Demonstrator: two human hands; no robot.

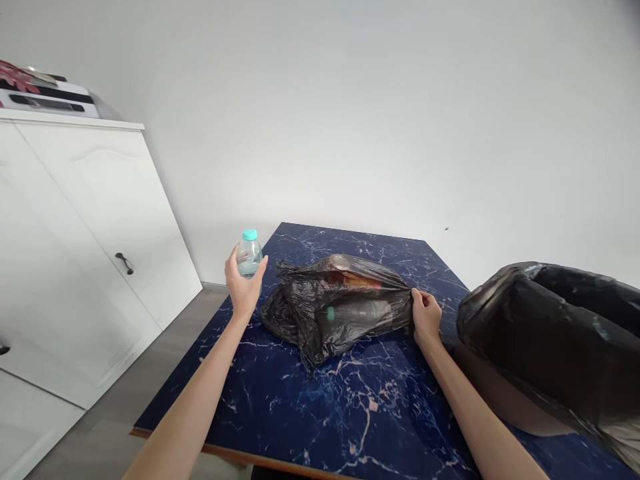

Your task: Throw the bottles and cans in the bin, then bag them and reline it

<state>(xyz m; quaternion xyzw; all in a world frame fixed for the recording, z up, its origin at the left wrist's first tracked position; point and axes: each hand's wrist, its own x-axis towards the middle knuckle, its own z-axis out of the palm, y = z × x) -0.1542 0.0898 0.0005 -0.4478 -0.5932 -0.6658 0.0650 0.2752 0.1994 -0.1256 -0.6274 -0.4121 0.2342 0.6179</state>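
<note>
My left hand (243,283) is wrapped around a clear plastic bottle (249,255) with a turquoise cap, held upright near the table's left edge. A thin black plastic bag (305,310) lies crumpled on the table. Through its film show a reddish-orange item and what looks like another bottle with a green cap. My right hand (427,313) pinches the bag's right end and pulls the film taut. The bag's left end lies loose and bunched, so I cannot tell where its mouth is.
The blue marble-patterned table (350,413) stands close to a white wall. At the right, a bin (510,400) lined with a black bag (540,327) stands on the table. A white cabinet (100,253) is at the left, with a white and black appliance (50,100) on top.
</note>
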